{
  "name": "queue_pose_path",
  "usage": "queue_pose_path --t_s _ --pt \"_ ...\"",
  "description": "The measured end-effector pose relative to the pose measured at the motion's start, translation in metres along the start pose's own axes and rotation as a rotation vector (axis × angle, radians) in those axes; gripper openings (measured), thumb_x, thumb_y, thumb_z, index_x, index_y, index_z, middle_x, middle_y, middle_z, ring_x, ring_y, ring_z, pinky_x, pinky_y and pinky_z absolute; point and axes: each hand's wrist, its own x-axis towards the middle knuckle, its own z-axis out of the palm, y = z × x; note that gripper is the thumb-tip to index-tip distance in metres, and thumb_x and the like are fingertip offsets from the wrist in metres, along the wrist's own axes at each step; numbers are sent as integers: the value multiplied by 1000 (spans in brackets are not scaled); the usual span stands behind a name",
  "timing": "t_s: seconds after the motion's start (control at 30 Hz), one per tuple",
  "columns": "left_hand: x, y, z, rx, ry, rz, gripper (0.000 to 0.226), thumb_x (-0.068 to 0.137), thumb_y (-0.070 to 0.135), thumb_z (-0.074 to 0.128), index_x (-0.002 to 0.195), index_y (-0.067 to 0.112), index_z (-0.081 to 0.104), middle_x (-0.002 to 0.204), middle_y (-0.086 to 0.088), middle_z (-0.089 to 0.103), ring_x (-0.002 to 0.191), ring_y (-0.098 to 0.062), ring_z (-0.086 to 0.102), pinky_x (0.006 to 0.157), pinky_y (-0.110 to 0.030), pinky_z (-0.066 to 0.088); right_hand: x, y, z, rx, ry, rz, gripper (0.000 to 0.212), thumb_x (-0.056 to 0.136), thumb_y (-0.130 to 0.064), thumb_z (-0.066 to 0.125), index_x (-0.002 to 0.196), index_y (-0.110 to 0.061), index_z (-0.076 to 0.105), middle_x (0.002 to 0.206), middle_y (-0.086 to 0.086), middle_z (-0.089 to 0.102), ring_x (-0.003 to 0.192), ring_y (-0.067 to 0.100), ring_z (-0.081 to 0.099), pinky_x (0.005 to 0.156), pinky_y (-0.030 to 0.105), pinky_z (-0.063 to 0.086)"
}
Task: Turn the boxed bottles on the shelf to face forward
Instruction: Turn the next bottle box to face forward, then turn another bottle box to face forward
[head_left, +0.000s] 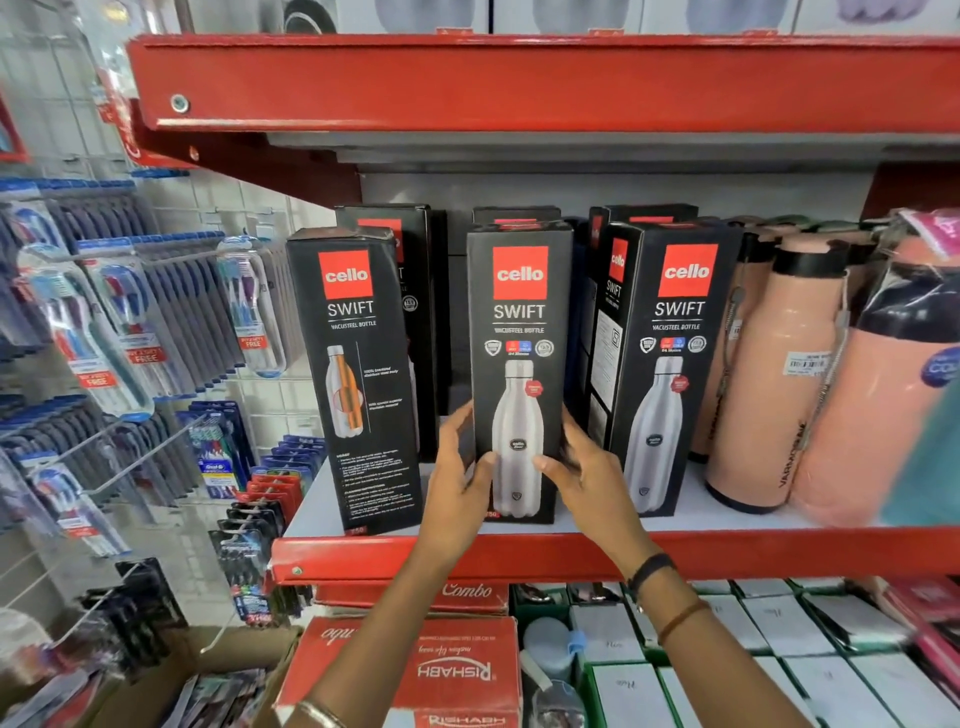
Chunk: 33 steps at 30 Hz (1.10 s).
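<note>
A red-edged shelf (753, 551) runs across the view just below both hands, its white deck carrying a front row of three black boxed bottles. Right of the hands stand peach-coloured flasks (774, 374) with dark collars, crowded together at the shelf's far end. Left of the hands and lower down, toothbrush packs (124, 322) hang on wire hooks. Beneath the forearms, on the level under the shelf, lie red cartons (415, 670) and white boxes.

Between the hands stands the middle box (519, 332), upright on the deck, its printed bottle picture turned squarely outward. The left box (358, 374), just beside the left hand, shows a cutaway diagram and text, angled slightly. The right box (670, 358), just beyond the right hand, shows its front and part of one side panel.

The left hand (460, 467) clasps the middle box's lower left edge, thumb on the front, fingers curled behind. The right hand (582, 462) clasps the lower right edge likewise.
</note>
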Motion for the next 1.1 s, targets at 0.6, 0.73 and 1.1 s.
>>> queue_pose_path --t_s 0.6,0.73,1.1 --pt "-44 13 -83 132 448 44 50 100 36 33 148 24 26 158 5 24 146 -7 20 121 -39 20 -31 -73 116 256 158 -91 64 87 -28 66 143 -20 37 147 -12 39 137 3 37 110 17 29" --pt "-48 10 -92 81 282 -94 56 93 51 22 147 34 17 153 24 19 138 18 15 120 -30 16 -13 -74 144 167 -12 53 82 80 -24 74 147 -16 26 147 -6 38 136 8 36 110 16 28" --pt "-37 34 -123 -133 22 -103 102 60 92 33 144 35 36 147 31 34 139 2 31 112 -24 30 24 -88 129 223 49 5 114 44 -63 83 138 -35 24 128 -23 46 120 0 45 93 10 34"
